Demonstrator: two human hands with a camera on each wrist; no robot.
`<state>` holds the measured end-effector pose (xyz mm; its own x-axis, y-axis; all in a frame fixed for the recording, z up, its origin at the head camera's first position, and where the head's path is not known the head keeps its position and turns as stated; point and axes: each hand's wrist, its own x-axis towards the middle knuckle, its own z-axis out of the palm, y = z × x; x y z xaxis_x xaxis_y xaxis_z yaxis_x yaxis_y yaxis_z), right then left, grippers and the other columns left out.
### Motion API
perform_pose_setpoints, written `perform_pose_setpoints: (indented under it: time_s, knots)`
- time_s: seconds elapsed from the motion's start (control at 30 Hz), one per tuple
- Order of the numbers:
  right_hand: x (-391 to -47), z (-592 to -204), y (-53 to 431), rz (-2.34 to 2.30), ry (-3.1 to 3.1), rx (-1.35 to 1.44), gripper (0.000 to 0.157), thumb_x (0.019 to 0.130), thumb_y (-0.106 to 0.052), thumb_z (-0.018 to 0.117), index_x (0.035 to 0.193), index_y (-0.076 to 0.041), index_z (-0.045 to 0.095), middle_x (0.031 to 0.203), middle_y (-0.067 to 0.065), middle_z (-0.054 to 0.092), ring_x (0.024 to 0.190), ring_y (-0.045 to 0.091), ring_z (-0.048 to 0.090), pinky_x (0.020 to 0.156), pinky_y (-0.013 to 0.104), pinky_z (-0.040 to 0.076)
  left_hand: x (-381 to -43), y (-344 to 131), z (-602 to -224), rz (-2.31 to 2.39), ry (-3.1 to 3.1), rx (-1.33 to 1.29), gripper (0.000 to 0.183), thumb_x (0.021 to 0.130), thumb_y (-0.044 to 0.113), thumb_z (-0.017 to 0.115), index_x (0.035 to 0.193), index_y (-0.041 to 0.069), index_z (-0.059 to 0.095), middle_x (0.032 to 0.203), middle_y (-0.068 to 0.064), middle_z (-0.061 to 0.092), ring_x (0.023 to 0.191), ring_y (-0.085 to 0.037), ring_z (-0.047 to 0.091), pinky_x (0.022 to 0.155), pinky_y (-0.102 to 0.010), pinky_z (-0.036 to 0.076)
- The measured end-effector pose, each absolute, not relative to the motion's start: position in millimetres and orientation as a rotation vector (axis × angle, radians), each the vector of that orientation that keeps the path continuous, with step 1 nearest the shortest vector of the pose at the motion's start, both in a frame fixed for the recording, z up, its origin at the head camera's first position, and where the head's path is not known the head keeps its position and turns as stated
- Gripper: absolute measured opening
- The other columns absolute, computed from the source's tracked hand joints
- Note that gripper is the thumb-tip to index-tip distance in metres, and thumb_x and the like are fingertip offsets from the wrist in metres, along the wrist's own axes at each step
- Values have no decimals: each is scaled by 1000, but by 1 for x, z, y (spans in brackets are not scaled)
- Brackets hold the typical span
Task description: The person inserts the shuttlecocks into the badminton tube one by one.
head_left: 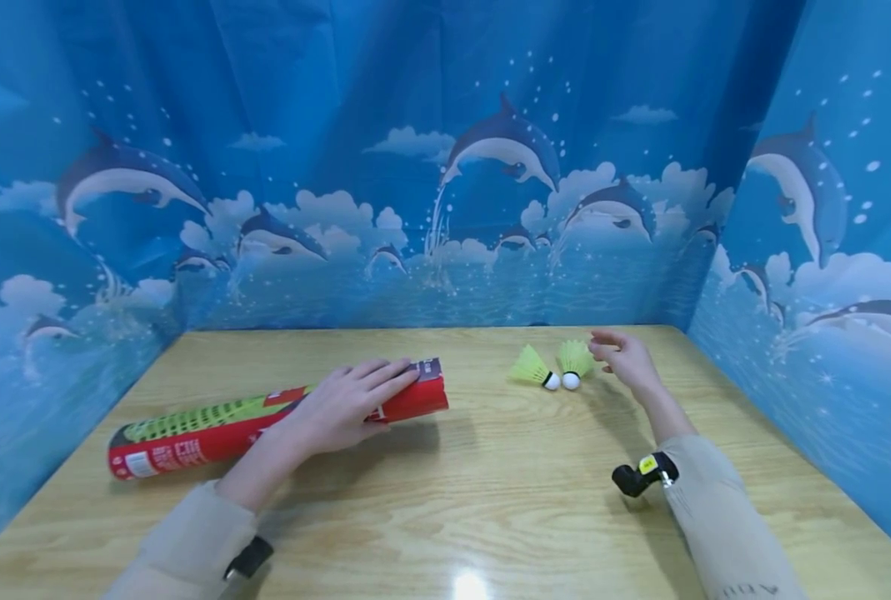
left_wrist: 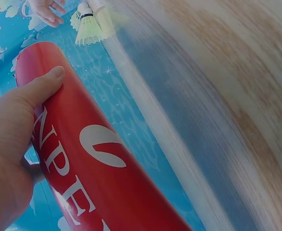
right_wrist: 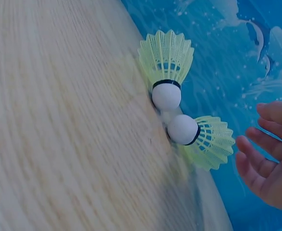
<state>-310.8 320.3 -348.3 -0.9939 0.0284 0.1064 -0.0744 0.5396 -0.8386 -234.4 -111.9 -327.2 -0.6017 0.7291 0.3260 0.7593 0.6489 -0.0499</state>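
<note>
A long red and green shuttlecock tube slants across the left half of the table, its right end raised above a shadow. My left hand grips it near that end, with the thumb along its side in the left wrist view. Two yellow shuttlecocks with white bases lie close together toward the back: a left shuttlecock and a right shuttlecock. Just right of the latter hovers my right hand, fingers loosely bent and holding nothing. In the right wrist view its fingertips are apart from the nearer shuttlecock.
Beneath everything is a light wood-grain table. A blue curtain printed with dolphins and clouds rises at its back edge and along both sides. Each sleeve carries a small black camera, one being the right wrist camera.
</note>
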Motion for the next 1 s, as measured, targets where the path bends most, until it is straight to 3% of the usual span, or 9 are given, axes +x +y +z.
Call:
perform_pose_setpoints:
  time_s: [0.1, 0.3, 0.6, 1.0]
  knots:
    - [-314, -352, 324, 1428, -2689, 42, 50, 97, -18, 47, 139, 5, 34, 136, 27, 41, 113, 39, 49, 80, 36, 49, -235, -112, -327, -141, -2551, -1194, 95, 65, 22, 86, 144, 19, 35, 144, -5, 39, 126, -25, 39, 92, -52, 41]
    - [-317, -358, 326, 1380, -2741, 54, 51, 97, -13, 46, 141, 6, 29, 140, 28, 35, 115, 42, 48, 87, 46, 46, -234, -111, -327, -150, -2547, -1200, 94, 65, 22, 86, 144, 19, 35, 144, -5, 39, 126, -25, 39, 92, -52, 42]
    - [-317, -361, 325, 1301, -2806, 83, 52, 96, -13, 47, 140, 8, 28, 139, 31, 34, 112, 43, 50, 85, 49, 46, -234, -111, -328, -164, -2553, -1197, 95, 64, 21, 86, 144, 19, 35, 144, -5, 39, 126, -25, 39, 92, -53, 42]
    - [-316, -362, 326, 1255, -2806, 72, 47, 93, -10, 54, 131, 13, 40, 121, 36, 47, 107, 41, 50, 76, 42, 51, -235, -113, -328, -148, -2560, -1186, 95, 64, 22, 86, 144, 20, 34, 144, -5, 39, 126, -25, 39, 92, -52, 42]
